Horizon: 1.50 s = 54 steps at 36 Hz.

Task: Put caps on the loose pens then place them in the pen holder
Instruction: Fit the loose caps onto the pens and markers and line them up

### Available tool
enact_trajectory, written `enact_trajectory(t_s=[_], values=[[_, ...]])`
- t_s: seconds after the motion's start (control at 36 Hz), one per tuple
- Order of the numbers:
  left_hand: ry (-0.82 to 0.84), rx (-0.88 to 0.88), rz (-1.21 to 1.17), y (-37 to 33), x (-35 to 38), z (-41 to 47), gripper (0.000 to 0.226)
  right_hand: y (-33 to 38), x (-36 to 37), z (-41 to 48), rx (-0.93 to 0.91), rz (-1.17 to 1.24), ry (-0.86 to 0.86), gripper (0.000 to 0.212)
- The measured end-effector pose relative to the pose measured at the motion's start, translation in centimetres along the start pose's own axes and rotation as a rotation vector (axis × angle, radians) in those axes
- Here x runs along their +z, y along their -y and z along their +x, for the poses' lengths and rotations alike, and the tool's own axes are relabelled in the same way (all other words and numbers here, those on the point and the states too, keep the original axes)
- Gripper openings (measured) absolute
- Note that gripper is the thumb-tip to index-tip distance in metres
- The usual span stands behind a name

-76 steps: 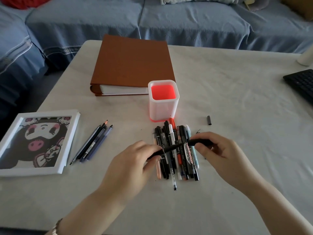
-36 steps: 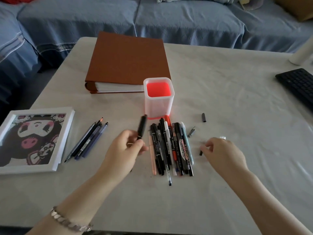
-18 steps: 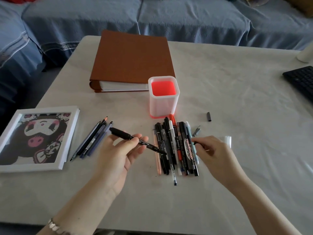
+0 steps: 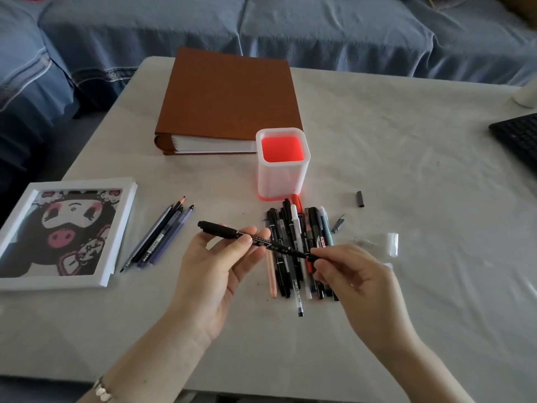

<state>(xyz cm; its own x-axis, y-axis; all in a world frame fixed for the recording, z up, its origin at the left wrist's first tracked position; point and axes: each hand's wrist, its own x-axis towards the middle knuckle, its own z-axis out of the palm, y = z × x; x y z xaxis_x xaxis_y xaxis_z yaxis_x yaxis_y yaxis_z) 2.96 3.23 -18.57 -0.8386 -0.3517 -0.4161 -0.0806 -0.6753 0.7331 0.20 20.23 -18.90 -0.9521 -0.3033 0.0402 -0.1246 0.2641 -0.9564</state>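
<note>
Above the pen pile, near the tabletop's front edge: left hand (image 4: 215,274) palm-up, thumb and fingers pinched narrow round the barrel of a black marker (image 4: 250,238), held level so the thin end points across to the right hand (image 4: 348,274). Right fingertips closed small on that end, on what looks like a little black cap (image 4: 312,257), probably being pushed home; cap itself mostly hidden by the fingers. Marker's fat end already capped, jutting left past the left thumb.

Just beneath, loose pens (image 4: 299,251) laid parallel in a bundle, tips toward the pen holder (image 4: 283,167), which stands empty beside the brown binder (image 4: 229,100) toward the table's middle. Spare caps scattered right of the bundle: grey clip cap (image 4: 338,225), clear cap (image 4: 392,242), black cap (image 4: 360,198). Pencils (image 4: 159,239) and framed picture (image 4: 64,231) off toward the left edge, keyboard (image 4: 520,135) at the right edge.

Against half a second back: right hand lifted off the pile and brought to the marker's thin end, then bare. A second back: marker upright in the left hand alone.
</note>
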Motion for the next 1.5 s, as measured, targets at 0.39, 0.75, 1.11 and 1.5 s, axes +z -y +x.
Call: enact_trajectory(t_s=[0.39,0.75,1.11,1.5], values=[[0.035,0.03,0.017,-0.1,0.0,-0.7,0.033,0.6,-0.5,0.2,-0.045,0.039,-0.01,0.028],[0.074,0.039,0.404,-0.7,-0.1,-1.1,0.028,0.3,-1.3,0.2,-0.073,-0.06,0.034,0.028],[0.111,0.086,0.441,0.3,-0.9,-1.4,0.02,-0.5,-1.8,1.0,0.035,-0.14,0.209,0.037],[-0.188,0.637,1.644,-1.6,-7.0,4.5,0.026,-2.7,-0.5,2.8,-0.006,-0.601,0.082,0.017]])
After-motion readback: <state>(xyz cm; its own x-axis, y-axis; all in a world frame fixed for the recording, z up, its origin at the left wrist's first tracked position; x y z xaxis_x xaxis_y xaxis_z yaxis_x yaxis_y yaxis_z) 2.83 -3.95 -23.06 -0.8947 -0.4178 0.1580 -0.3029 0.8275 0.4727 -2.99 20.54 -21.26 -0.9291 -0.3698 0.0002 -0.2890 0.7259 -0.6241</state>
